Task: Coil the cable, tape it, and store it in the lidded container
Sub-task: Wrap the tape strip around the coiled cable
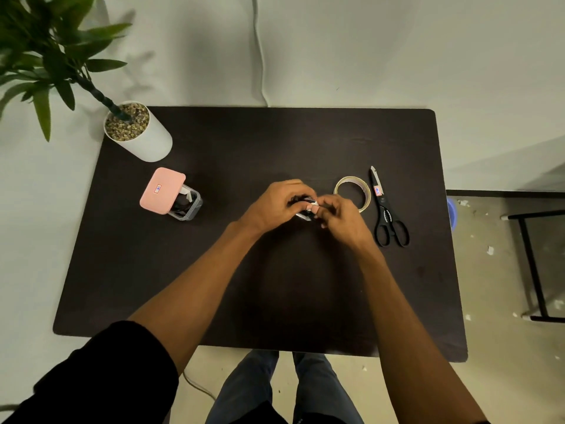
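Head view, looking down at your two bare hands meeting over the middle of a dark table (214, 270). Between them you hold a small black coiled cable (301, 199), mostly hidden by your fingers; a pale strip of tape (312, 206) shows where your fingertips meet. Your left hand (275, 203) is curled tightly around the bundle from the left, fingers wrapped over its top. Your right hand (339, 214) pinches in from the right, thumb and forefinger pressed narrow on the tape and the cable's edge. Whether the bundle rests on the table or is lifted just above it, you cannot tell from here.

Just beyond your right fingers, close to the knuckles, lies a roll of clear tape (352, 192) flat on the table. Beside that roll, further right, lie black-handled scissors (386, 209), blades pointing away from you, with a small sticker near the pivot.

Well to the left of your left fingers stands a clear container (191, 206) with dark contents showing through its wall. Its pink lid (162, 191) sits tilted over the top, leaving the right side uncovered. Further off, at the table's far left corner, a white pot (146, 139) topped with pebbles holds a leafy green plant (46, 50).
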